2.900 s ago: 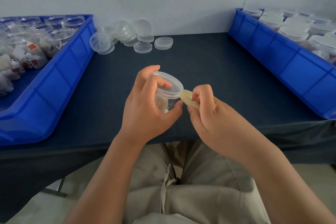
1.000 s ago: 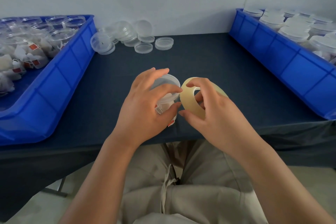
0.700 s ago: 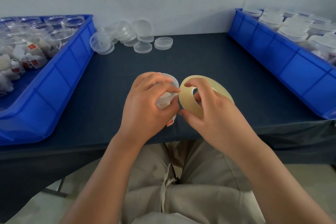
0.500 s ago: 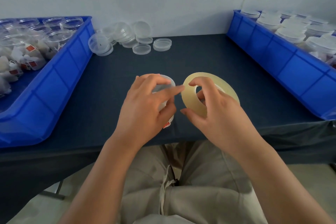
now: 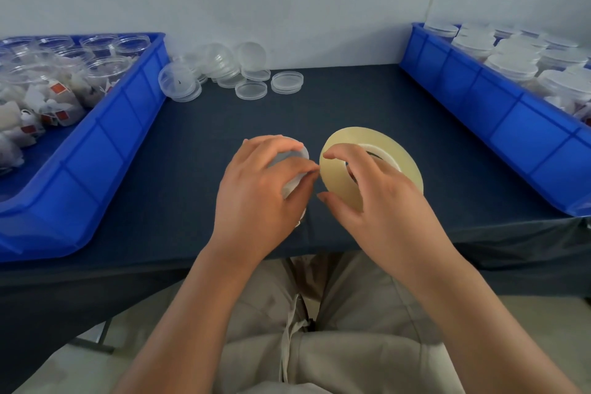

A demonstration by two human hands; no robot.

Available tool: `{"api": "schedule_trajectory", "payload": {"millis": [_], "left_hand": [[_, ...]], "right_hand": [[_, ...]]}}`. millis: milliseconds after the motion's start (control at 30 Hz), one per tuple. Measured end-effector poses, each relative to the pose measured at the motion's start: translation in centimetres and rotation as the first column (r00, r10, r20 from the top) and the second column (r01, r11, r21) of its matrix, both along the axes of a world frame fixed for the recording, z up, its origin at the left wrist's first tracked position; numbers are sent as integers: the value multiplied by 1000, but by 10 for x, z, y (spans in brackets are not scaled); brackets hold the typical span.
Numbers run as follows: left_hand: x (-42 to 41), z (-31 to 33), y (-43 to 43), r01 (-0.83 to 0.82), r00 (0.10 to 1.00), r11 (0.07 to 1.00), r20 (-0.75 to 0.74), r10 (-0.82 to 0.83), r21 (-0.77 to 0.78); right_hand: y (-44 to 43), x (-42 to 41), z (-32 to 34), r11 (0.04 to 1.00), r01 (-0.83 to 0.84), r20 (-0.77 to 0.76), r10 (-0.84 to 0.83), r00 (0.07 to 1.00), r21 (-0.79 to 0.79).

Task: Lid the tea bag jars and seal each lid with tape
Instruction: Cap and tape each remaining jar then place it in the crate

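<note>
Lidded jar (image 5: 292,157): gripped from above by left hand (image 5: 256,198), near front table (image 5: 351,112) edge.
Tape roll (image 5: 332,174): just beside jar, held by right hand (image 5: 380,201), fingers through core.
Left blue bin (image 5: 96,163): open jars (image 5: 108,45), tea bags (image 5: 57,109).
Right blue bin (image 5: 511,125): capped jars (image 5: 511,64).
Loose lids (image 5: 251,89): rear, against wall.

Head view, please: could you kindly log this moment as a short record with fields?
left hand: grips the jar near the table's front edge
right hand: holds the tape roll, close beside the jar
left bin: open jars and tea bags
right bin: lidded jars
loose lids: at the table's back, near the left bin
</note>
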State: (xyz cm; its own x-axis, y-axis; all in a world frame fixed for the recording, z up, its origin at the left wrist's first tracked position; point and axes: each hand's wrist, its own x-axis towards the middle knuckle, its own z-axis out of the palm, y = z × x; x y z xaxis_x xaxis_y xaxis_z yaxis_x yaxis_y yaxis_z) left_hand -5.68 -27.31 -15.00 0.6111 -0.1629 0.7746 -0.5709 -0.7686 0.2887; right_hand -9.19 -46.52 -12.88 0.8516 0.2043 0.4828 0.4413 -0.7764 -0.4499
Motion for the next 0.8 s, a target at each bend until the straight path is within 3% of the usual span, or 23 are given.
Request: {"api": "schedule_trajectory", "payload": {"millis": [367, 533, 667, 800], "left_hand": [[0, 7, 14, 113, 989, 994, -96, -113, -13], [5, 3, 30, 143, 941, 971, -278, -195, -194], [10, 2, 36, 191, 888, 952, -372, -272, -239], [10, 1, 34, 195, 897, 954, -352, -268, -229]], "right_hand": [[-7, 12, -5, 1000, -10, -111, 8, 994, -15], [-8, 12, 4, 998, -57, -191, 52, 980, -21], [-6, 8, 7, 996, -92, -234, 86, 968, -15], [-2, 8, 7, 995, -92, -231, 84, 969, -24]]}}
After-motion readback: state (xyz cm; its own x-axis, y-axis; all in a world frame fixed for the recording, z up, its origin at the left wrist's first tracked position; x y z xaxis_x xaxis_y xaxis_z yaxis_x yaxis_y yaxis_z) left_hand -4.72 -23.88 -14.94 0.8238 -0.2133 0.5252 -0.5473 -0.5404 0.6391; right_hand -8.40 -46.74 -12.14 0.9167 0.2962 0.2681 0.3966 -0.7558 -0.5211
